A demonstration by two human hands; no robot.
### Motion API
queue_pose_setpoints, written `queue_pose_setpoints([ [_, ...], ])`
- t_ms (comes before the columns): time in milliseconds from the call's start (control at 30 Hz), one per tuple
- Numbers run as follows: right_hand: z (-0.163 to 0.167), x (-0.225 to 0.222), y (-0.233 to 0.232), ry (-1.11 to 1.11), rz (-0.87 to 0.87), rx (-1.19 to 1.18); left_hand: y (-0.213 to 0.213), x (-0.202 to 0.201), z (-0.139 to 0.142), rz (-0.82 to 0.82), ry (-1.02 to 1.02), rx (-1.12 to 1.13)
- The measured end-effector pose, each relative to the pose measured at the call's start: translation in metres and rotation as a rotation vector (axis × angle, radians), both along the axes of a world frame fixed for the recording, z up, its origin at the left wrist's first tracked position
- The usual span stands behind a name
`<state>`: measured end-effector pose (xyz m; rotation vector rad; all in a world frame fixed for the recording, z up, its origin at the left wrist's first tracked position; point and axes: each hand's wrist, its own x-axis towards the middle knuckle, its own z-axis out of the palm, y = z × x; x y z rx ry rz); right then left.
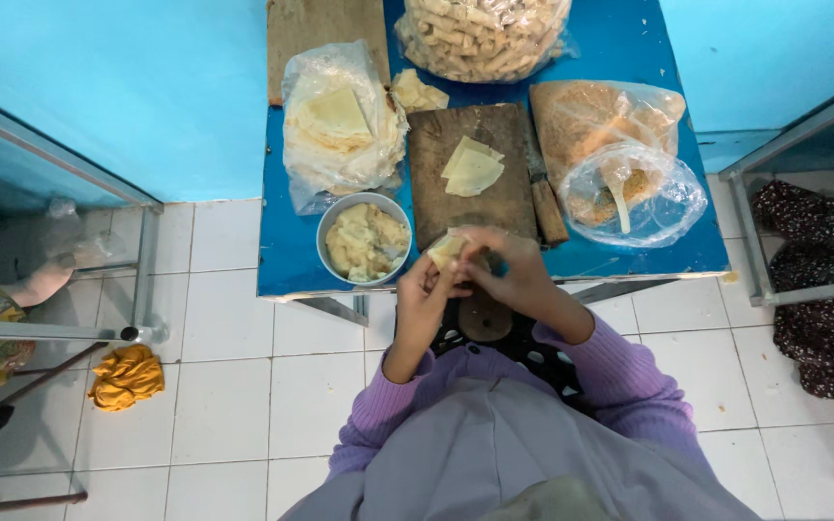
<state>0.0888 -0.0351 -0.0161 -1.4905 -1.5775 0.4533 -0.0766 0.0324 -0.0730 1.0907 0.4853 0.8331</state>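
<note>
Left hand (424, 289) and right hand (504, 270) both pinched shut on one filled wrapper (446, 249) at table edge (291, 260), mid-fold. Rolled pieces bagged (483, 34); two cut sheets (472, 166) on board (470, 174), filling in bowl (364, 241) remaining.

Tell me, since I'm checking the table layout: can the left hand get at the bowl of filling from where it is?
Probably yes. The left hand is just right of the bowl of filling, with nothing between them, though both hands are on a wrapper.
</note>
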Motion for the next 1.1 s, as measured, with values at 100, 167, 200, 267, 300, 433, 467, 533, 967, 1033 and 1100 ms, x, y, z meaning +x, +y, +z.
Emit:
queue_pose_setpoints([
  [100, -0.01, 0.013, 0.005, 0.377, 0.081, 0.027, 0.003, 0.003, -0.002, 0.041, 0.01, 0.019],
  [167, -0.009, 0.027, 0.01, 0.59, 0.029, -0.054, 0.004, 0.003, -0.003, 0.063, 0.008, 0.008],
  [200, -0.006, 0.035, 0.013, 0.697, 0.0, -0.095, 0.005, 0.002, -0.004, 0.059, -0.003, -0.008],
  [267, 0.004, 0.052, 0.022, 0.642, -0.036, 0.02, 0.005, 0.001, -0.004, 0.057, -0.015, -0.031],
  [300, 0.011, 0.06, 0.028, 0.612, -0.053, 0.078, 0.005, 0.001, -0.004, 0.057, -0.017, -0.036],
  [433, 0.032, 0.071, 0.056, 0.051, -0.182, 0.31, 0.002, 0.0, -0.002, 0.055, -0.018, -0.012],
  [467, 0.035, 0.072, 0.061, -0.165, -0.161, 0.342, 0.001, -0.001, -0.001, 0.049, -0.022, -0.014],
  [533, 0.035, 0.066, 0.066, -0.382, -0.13, 0.298, 0.001, -0.001, -0.001, 0.038, -0.032, -0.017],
  [967, 0.027, 0.045, 0.053, -0.389, -0.084, 0.135, 0.002, -0.003, -0.003, 0.021, -0.042, -0.012],
  [1033, 0.029, 0.045, 0.052, -0.374, -0.083, 0.164, 0.003, -0.003, -0.004, 0.013, -0.055, -0.028],
  [1100, 0.031, 0.046, 0.053, -0.331, -0.114, 0.2, 0.004, -0.003, -0.005, 0.016, -0.062, -0.022],
])
